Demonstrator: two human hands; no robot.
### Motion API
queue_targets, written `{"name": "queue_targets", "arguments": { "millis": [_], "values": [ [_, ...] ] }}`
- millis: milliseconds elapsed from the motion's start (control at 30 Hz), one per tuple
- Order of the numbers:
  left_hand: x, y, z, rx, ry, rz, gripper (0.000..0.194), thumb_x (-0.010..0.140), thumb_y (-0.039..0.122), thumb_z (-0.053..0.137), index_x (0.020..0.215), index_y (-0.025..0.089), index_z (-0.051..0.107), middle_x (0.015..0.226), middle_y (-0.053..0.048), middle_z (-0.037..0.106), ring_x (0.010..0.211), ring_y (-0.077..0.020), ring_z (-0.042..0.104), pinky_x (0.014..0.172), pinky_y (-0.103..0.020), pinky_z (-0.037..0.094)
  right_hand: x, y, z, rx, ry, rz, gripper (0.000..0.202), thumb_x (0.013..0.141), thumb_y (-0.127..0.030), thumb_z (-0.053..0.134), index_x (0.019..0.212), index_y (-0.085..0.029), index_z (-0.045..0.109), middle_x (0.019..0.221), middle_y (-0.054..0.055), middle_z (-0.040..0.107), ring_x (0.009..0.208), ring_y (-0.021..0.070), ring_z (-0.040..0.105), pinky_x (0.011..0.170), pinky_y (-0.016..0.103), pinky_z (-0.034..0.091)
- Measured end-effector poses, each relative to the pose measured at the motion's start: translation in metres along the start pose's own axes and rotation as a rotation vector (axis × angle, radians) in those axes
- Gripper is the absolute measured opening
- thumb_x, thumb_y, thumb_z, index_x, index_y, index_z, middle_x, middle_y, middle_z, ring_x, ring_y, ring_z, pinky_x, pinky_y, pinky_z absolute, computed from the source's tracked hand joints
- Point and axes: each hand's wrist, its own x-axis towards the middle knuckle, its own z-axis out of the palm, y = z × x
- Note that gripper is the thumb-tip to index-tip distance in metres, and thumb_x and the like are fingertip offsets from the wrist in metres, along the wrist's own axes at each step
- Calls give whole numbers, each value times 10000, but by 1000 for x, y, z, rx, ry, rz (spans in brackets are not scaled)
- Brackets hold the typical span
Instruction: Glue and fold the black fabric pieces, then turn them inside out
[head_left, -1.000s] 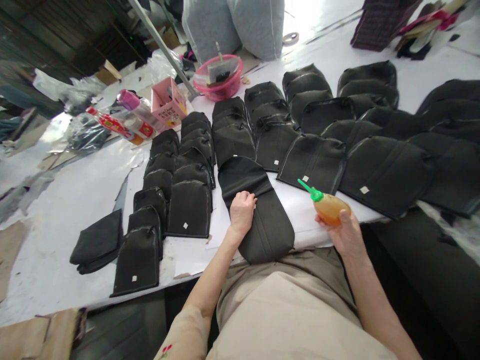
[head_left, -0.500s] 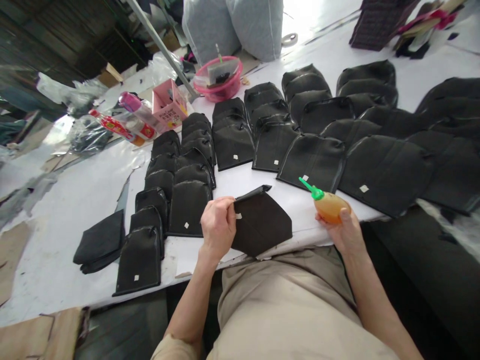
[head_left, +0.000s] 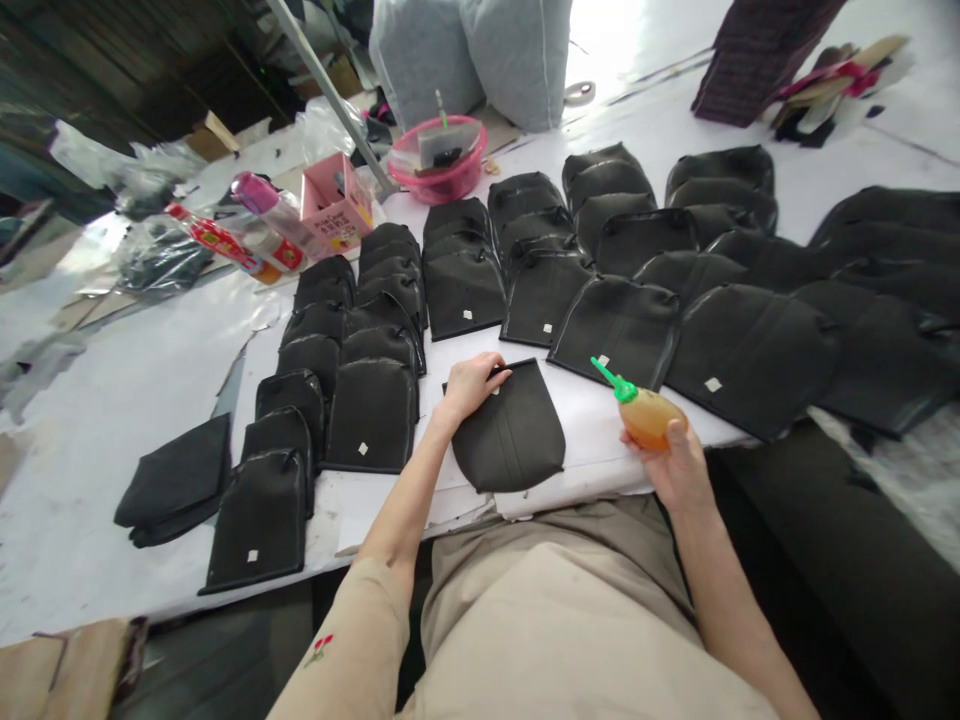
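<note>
Step, likely: positioning black panel [head_left: 511, 435]; left hand [head_left: 471, 386] at far edge, pinch unclear; right hand [head_left: 681, 470] grips squeeze bottle [head_left: 649, 414]. Next move needs panel flat.

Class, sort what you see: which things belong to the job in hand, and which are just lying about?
Belonging to the job, it seems:
Black piece, touched by the left hand
Squeeze bottle with green nozzle, held in the right hand
Similar black pieces, laid in overlapping rows

Apparently just lying about:
Pink basin
Pink box
Red-capped bottle
</note>
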Motion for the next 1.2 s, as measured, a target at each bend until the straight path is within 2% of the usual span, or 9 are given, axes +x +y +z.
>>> {"name": "queue_targets", "arguments": {
  "millis": [200,267,400,500,600,700,800,967,1200],
  "values": [
    [-26,26,6,58,174,19,160,972,280,580,1077,185,656,1108,-101,655,1085,-251,589,942,-363,468,-1,-3,5,-34,-13,-15,551,741,-608,804,1061,-213,592,867,44,682,643,184,657,485,266,501],
    [-39,40,10,12,145,48,237,968,337,595,1150,191,642,1162,-96,650,1115,-246,584,949,-362,471,-1,-4,6,-53,-7,-11,564,723,-599,821,1055,-217,573,870,43,686,633,188,666,476,263,499],
    [-52,54,19,43,57,29,550,861,509,713,1292,189,591,1364,-132,578,1261,-302,517,1019,-429,435,0,-3,10,-122,30,-15,550,706,-511,862,1053,-226,544,917,25,688,608,171,669,515,284,542],
    [-50,54,22,65,34,-2,671,807,563,748,1344,207,561,1460,-136,519,1327,-316,467,1069,-452,390,4,-6,17,-306,81,-64,599,641,-445,911,1065,-217,555,968,26,678,627,162,664,532,292,568],
    [-45,51,21,62,12,-20,736,776,595,759,1372,222,543,1484,-126,508,1333,-316,459,1067,-449,382,10,-13,28,-503,98,-155,674,573,-443,939,1087,-213,568,985,35,659,751,205,683,536,285,573],
    [-42,50,20,54,1,-33,787,744,608,775,1384,218,534,1498,-118,500,1327,-313,460,1058,-446,384,16,-21,41,-641,49,-246,718,565,-478,935,1122,-210,568,999,45,659,853,241,694,688,360,614],
    [-40,49,20,42,10,-37,828,716,608,793,1392,213,525,1502,-113,498,1318,-314,463,1055,-449,384,25,-26,49,-759,-20,-302,739,585,-525,918,1150,-204,568,1048,71,666,900,264,694,819,431,597],
    [-39,49,21,22,15,-32,843,698,588,812,1392,206,523,1504,-133,492,1310,-326,463,1047,-456,386,41,-25,56,-974,-92,-460,724,641,-593,871,1182,-206,587,1132,102,646,974,294,659,870,471,557],
    [-40,51,22,7,27,-42,825,695,567,820,1377,206,530,1500,-127,494,1307,-321,453,1043,-453,388,55,-28,64,-1148,-172,-658,683,713,-648,804,1183,-193,605,1092,96,629,986,286,638,902,457,537]
  ]
}}
